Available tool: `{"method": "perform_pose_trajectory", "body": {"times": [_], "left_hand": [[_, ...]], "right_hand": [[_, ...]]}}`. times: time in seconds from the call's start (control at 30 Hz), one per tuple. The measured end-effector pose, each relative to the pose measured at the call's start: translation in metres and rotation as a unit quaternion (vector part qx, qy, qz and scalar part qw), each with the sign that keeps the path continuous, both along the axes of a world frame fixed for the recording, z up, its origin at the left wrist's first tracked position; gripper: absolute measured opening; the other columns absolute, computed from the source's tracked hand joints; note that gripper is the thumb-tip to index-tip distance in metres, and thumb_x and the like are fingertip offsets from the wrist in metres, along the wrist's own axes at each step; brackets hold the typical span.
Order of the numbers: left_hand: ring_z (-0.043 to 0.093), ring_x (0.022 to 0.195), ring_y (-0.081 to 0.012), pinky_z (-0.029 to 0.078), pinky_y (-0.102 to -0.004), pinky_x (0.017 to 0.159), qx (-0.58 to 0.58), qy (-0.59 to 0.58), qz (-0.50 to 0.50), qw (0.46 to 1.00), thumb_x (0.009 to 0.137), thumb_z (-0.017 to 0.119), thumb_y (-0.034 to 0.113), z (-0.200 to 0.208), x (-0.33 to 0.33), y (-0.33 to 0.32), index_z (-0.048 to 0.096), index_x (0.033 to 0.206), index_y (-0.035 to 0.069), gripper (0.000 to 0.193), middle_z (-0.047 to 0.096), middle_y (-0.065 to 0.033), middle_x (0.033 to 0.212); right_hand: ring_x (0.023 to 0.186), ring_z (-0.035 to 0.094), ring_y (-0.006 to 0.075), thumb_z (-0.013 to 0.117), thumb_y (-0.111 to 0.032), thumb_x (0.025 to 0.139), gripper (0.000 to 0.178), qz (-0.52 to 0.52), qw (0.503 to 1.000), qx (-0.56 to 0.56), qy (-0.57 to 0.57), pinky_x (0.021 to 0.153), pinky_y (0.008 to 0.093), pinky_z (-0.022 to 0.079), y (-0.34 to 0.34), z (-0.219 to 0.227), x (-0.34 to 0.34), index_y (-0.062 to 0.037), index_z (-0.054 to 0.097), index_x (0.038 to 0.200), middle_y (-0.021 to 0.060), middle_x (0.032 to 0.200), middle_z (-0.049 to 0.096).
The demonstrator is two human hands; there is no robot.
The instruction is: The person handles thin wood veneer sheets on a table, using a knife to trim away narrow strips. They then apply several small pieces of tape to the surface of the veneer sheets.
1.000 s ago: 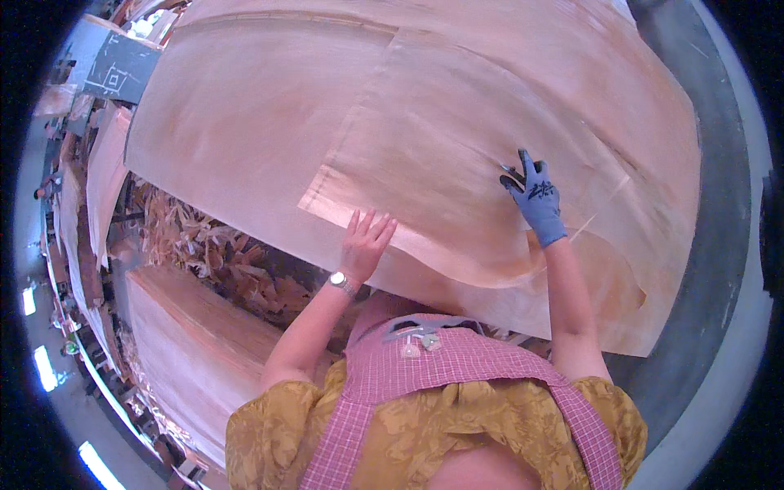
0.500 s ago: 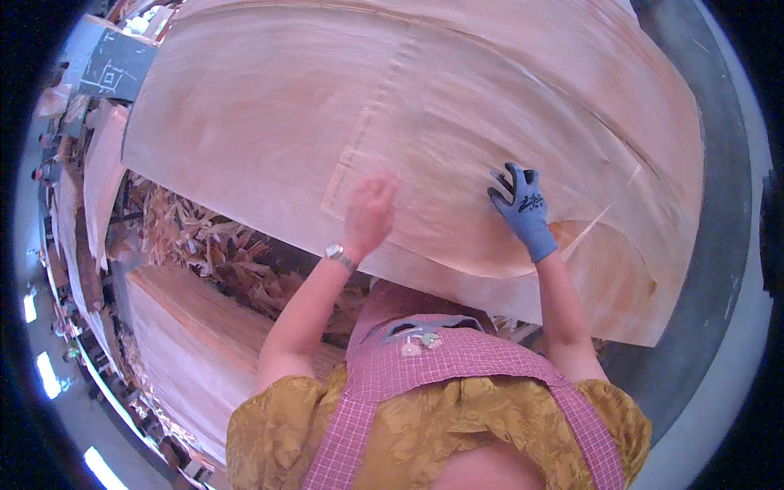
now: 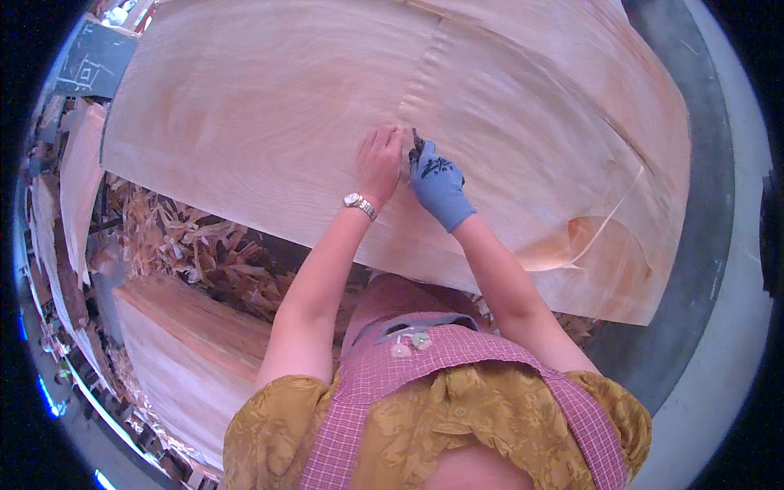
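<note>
In the head view, it's a workshop floor crowded with wood: broad, thin, pinkish-tan sheets [image 3: 237, 122] spread right across the middle, with dark grey ground [image 3: 706, 204] curving away on the right. Upper left, there's a dark panel [image 3: 94, 61] with pale marks on it, and bright strips of light [image 3: 51, 396] glow at the left rim. Down at the lower left sits a second stack [image 3: 192, 351], layered along its edge, and between it and the big sheets lies a heap of curled wood scraps [image 3: 192, 233].

On the surface itself, a puckered seam [image 3: 420, 73] runs up from the hands toward the top, a long ridge [image 3: 616, 135] creases the right side, and near the right front edge a piece curls up into a darker flap [image 3: 608, 245].

Now the hands, out in front of the pink checked apron [image 3: 457, 351] and close together at the lower end of that seam! The bare left hand [image 3: 380, 159], a watch [image 3: 359, 204] on its wrist, is on the sheets with its fingers close together and slightly bent; whether it pinches an edge, I can't tell. Just beside it comes the right hand [image 3: 437, 175] in a blue glove with dark fingertips, fingers curled in, one dark tip pointing forward. Anything in its grasp is hidden, so I can't call that grip.
</note>
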State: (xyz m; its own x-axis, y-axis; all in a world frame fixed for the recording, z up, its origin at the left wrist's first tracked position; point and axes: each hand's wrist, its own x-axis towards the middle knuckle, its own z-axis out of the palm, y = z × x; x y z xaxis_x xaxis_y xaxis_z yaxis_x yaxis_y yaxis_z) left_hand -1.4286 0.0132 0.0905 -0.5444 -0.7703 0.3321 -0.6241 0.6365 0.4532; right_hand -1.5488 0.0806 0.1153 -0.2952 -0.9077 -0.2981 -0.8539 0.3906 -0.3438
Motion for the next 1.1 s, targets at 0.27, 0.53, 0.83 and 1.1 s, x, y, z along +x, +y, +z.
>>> {"method": "perform_pose_trajectory", "body": {"times": [0.27, 0.53, 0.83, 1.1], "left_hand": [[0.055, 0.105, -0.0221, 0.046, -0.0367, 0.088, -0.08, -0.023, -0.028, 0.996, 0.085, 0.056, 0.011, -0.027, -0.009, -0.018, 0.061, 0.122, 0.01, 0.038, 0.06, -0.0018, 0.117], [0.053, 0.103, -0.0213, 0.046, -0.0358, 0.084, -0.117, -0.084, -0.037, 0.989, 0.082, 0.057, 0.012, -0.033, -0.01, -0.017, 0.059, 0.126, 0.01, 0.044, 0.057, -0.0016, 0.116], [0.054, 0.107, -0.0233, 0.045, -0.0395, 0.087, -0.096, -0.13, -0.018, 0.987, 0.084, 0.058, 0.013, -0.03, -0.017, -0.013, 0.058, 0.127, 0.007, 0.044, 0.059, -0.0038, 0.122], [0.049, 0.123, -0.0286, 0.041, -0.0446, 0.101, -0.047, -0.13, -0.004, 0.99, 0.086, 0.066, 0.033, -0.028, -0.041, 0.04, 0.051, 0.136, 0.006, 0.058, 0.054, -0.0087, 0.134]], "right_hand": [[0.078, 0.071, 0.0402, 0.052, -0.02, 0.092, 0.034, -0.025, 0.998, 0.055, 0.025, 0.065, 0.0485, 0.056, -0.019, -0.01, 0.014, -0.0006, 0.037, 0.115, 0.0268, 0.087, 0.069], [0.071, 0.072, 0.0354, 0.048, -0.016, 0.092, 0.034, 0.019, 0.992, 0.107, 0.066, 0.055, 0.0471, 0.055, 0.028, -0.007, 0.045, 0.0026, 0.036, 0.117, 0.0235, 0.083, 0.07], [0.061, 0.069, 0.0284, 0.048, -0.019, 0.092, 0.046, 0.086, 0.971, 0.186, 0.12, 0.043, 0.0527, 0.049, 0.109, -0.022, 0.063, 0.0042, 0.045, 0.133, 0.0174, 0.085, 0.069], [0.062, 0.07, 0.0274, 0.049, -0.017, 0.092, 0.038, 0.164, 0.969, 0.176, 0.054, 0.044, 0.0498, 0.049, 0.141, -0.004, 0.001, -0.0029, 0.046, 0.127, 0.0129, 0.08, 0.071]]}}
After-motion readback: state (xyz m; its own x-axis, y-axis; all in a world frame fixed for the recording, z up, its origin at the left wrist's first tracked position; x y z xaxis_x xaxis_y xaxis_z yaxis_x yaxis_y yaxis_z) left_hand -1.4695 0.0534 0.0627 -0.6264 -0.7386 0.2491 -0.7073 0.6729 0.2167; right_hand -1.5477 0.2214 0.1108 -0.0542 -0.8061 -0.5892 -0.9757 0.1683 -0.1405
